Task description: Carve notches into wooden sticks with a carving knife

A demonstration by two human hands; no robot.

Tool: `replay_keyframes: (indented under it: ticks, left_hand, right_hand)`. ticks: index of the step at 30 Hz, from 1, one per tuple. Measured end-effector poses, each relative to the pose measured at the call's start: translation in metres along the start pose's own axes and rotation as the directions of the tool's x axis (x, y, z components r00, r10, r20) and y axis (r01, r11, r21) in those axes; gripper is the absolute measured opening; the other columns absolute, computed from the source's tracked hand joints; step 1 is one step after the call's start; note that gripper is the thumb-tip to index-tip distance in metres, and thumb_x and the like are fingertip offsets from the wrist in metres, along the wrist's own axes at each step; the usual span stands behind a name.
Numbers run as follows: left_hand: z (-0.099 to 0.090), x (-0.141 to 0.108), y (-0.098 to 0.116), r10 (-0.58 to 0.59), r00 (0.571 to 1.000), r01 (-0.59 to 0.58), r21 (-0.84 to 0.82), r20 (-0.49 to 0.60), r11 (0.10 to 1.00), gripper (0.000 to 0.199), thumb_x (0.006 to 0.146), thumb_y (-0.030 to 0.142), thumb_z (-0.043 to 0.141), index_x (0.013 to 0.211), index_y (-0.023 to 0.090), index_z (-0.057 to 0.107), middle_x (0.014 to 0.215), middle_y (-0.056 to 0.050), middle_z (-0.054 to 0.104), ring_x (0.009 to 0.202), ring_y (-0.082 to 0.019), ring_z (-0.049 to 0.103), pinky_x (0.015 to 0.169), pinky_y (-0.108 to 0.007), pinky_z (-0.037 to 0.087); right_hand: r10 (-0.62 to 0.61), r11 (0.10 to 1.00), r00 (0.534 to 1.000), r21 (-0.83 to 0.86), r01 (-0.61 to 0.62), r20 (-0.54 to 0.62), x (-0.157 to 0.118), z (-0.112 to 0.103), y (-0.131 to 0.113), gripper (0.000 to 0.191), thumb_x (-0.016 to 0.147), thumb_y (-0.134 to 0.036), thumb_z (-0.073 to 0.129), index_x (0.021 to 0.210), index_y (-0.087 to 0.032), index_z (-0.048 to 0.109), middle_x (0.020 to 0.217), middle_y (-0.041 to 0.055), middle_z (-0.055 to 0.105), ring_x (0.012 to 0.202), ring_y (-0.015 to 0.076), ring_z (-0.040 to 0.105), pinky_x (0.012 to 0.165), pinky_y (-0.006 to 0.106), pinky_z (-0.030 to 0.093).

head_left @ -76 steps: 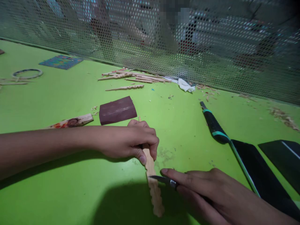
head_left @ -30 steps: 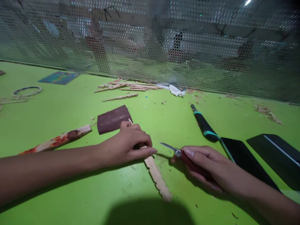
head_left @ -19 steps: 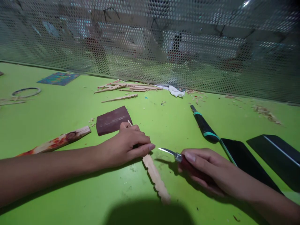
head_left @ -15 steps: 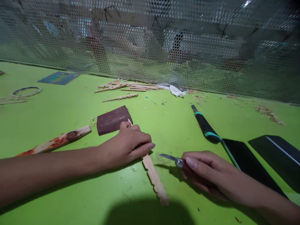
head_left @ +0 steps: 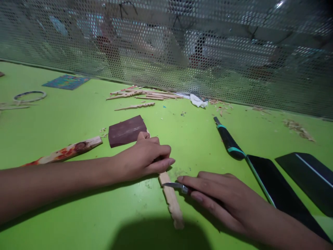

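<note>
- At the far left of the green bench [head_left: 65, 215], we saw a pale ring [head_left: 43, 94] beside a few thin sticks, with a patterned card [head_left: 66, 82] near the mesh screen [head_left: 166, 52].
- We had a red-stained piece of wood [head_left: 78, 148] lying aslant beyond our left forearm, its pale end near some crumbs and a dark brown sheet [head_left: 127, 131].
- Just past that sheet's near corner came our left hand [head_left: 151, 156], its fingers curled down and clamped on the upper part of a carved wooden strip [head_left: 172, 201]; the strip's wavy-edged lower end pointed towards us.
- Behind, we saw carved sticks and crumpled white paper [head_left: 198, 101] along the screen.
- We held a knife [head_left: 184, 189] with its blade over the strip, just below our left thumb.
- Our right hand [head_left: 223, 198] had its fingers clamped on the knife's handle, mostly hidden.
- Farther right, we saw a black-and-teal tool [head_left: 232, 145], a black panel [head_left: 307, 178] and wood shavings [head_left: 298, 129].
</note>
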State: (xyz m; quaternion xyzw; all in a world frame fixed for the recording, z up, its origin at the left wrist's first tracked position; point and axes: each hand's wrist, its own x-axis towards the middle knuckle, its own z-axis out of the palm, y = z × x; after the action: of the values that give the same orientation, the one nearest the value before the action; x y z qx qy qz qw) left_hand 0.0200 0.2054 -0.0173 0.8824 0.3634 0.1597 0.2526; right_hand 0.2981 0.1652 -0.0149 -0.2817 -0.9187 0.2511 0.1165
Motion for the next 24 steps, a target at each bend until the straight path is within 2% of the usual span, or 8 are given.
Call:
replay_keyframes:
  ticks: [3,10,17,24]
  left_hand:
    - [0.001,0.002,0.0,0.016,1.0,-0.016,0.009,0.0,1.0,0.041,0.107,0.042,0.05,0.072,0.019,0.05,0.063,0.005,0.049,0.071,-0.017,0.044,0.079,-0.037,0.021]
    - [0.002,0.002,-0.001,0.027,1.0,-0.027,0.0,-0.008,1.0,0.039,0.106,0.04,0.053,0.073,0.019,0.051,0.063,0.006,0.049,0.071,-0.016,0.044,0.079,-0.036,0.02]
    - [0.001,0.003,0.0,0.034,0.999,-0.034,0.0,-0.008,0.999,0.038,0.105,0.038,0.051,0.072,0.019,0.047,0.062,0.006,0.045,0.068,-0.015,0.041,0.077,-0.036,0.019]
    - [0.002,0.005,-0.003,0.092,0.996,-0.092,0.04,-0.013,0.995,0.04,0.106,0.039,0.05,0.072,0.019,0.044,0.061,0.007,0.044,0.068,-0.015,0.042,0.077,-0.036,0.02]
  right_hand:
    - [-0.035,0.999,0.999,-0.041,0.034,-0.029,0.004,0.003,0.001,0.034,0.111,-0.027,0.045,0.142,-0.025,0.06,0.091,0.0024,0.07,0.075,0.0154,0.065,0.064,0.026,0.043]
    - [-0.071,0.992,0.996,-0.109,0.065,-0.057,0.009,0.009,-0.001,0.036,0.112,-0.029,0.043,0.141,-0.022,0.064,0.081,0.0009,0.066,0.064,0.0147,0.06,0.058,0.027,0.039]
    - [-0.14,0.979,0.99,-0.152,0.133,-0.034,0.011,0.009,-0.006,0.037,0.114,-0.032,0.04,0.137,-0.022,0.066,0.079,-0.0005,0.064,0.064,0.014,0.062,0.054,0.027,0.039]
    - [-0.144,0.95,0.987,-0.287,0.119,-0.067,0.004,0.014,0.001,0.041,0.115,-0.033,0.034,0.149,-0.026,0.055,0.09,0.002,0.069,0.066,0.0143,0.065,0.058,0.028,0.043]
